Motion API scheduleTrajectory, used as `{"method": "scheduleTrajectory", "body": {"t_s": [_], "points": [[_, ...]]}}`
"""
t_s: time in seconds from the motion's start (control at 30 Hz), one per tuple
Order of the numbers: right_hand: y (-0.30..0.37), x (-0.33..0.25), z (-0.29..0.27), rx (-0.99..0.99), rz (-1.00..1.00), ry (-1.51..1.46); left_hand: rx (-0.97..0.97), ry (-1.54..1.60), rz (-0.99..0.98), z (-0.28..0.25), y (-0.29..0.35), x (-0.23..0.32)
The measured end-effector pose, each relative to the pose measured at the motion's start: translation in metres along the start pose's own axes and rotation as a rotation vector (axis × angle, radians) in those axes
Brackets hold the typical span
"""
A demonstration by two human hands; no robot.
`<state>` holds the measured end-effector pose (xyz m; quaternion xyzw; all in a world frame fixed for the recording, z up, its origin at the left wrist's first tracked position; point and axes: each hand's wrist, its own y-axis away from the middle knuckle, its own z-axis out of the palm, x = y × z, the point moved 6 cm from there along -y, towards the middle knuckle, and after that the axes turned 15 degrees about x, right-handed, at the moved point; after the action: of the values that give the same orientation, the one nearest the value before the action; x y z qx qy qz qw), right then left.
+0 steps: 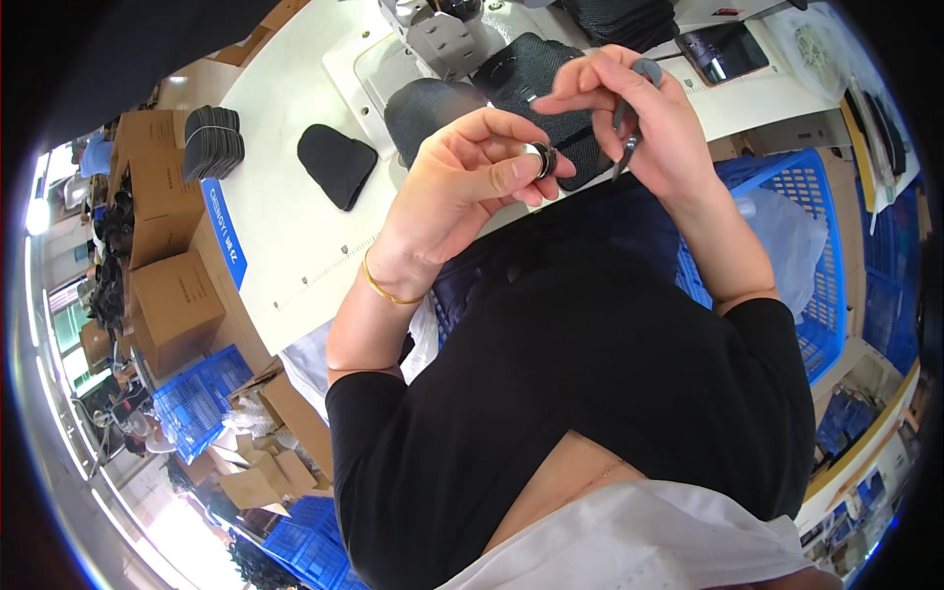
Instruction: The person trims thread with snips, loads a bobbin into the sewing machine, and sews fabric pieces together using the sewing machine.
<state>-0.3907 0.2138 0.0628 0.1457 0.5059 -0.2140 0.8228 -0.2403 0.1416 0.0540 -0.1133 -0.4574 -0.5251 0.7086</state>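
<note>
Hands above the white bench [295, 236]: left hand [462, 182] pinches a small metal bobbin [539, 157], right hand [639, 108] grips grey tweezers [629, 123] beside it; a loose pinch could drop the bobbin.

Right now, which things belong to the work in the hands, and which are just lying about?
In hand:
left hand pinching a small metal bobbin
right hand holding grey snips
black mesh pieces at the sewing machine

Lying about:
single black piece
stack of black pieces
phone
blue basket
cardboard boxes
</note>
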Motion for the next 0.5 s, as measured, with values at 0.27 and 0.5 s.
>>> {"method": "scheduleTrajectory", "body": {"t_s": [0.27,0.5], "points": [[0.022,0.023,-0.063,0.123,0.152,-0.180,0.011,-0.083,0.051,0.002,0.002,0.014],[0.030,-0.034,-0.130,0.506,-0.204,0.471,0.152,-0.213,0.062,-0.038,0.017,0.069]]}}
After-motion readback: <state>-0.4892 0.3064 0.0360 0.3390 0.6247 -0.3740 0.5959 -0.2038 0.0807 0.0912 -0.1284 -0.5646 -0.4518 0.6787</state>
